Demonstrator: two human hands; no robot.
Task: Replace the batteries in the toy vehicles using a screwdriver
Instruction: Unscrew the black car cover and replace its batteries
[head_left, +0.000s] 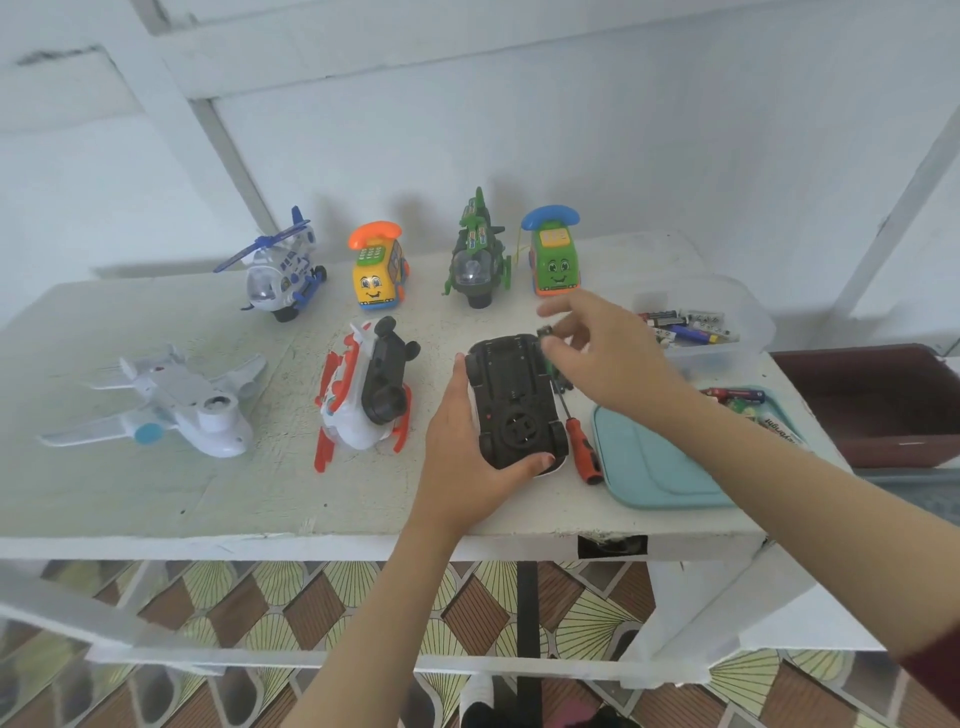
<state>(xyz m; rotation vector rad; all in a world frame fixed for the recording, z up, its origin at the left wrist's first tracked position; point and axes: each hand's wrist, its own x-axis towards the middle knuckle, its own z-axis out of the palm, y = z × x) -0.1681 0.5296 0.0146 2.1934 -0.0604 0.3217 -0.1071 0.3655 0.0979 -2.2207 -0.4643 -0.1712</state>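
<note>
Car (511, 400) lies belly-up on the counter (156, 493), wheels in the air, which puts its underside and battery hatch within reach. The left hand (462, 457) grips it, thumb curled over the near end and fingers along the left flank, likely to stop it rocking on its roof. The right hand (608, 358) hovers over the car's far right corner, fingertips pinching a small dark piece (545, 331); whether that is a battery or a hatch part is too blurred to tell. A screwdriver (584, 449) lies flat just right of the left thumb, beside the car, probably parked close for the next screw.

Beyond the right hand a clear tub (748, 312) holds a loose heap of batteries (685, 325), probably the fresh stock. Under the right forearm a teal tray (654, 467) carries a few more cells (737, 397) at its far edge, perhaps the spent ones. Further right stands a dark red bin (872, 400), contents hidden.

Left of the left hand rest a red-white helicopter (363, 400) on its side and a white plane (171, 405); a row of toys (376, 270) stands beyond both hands.
</note>
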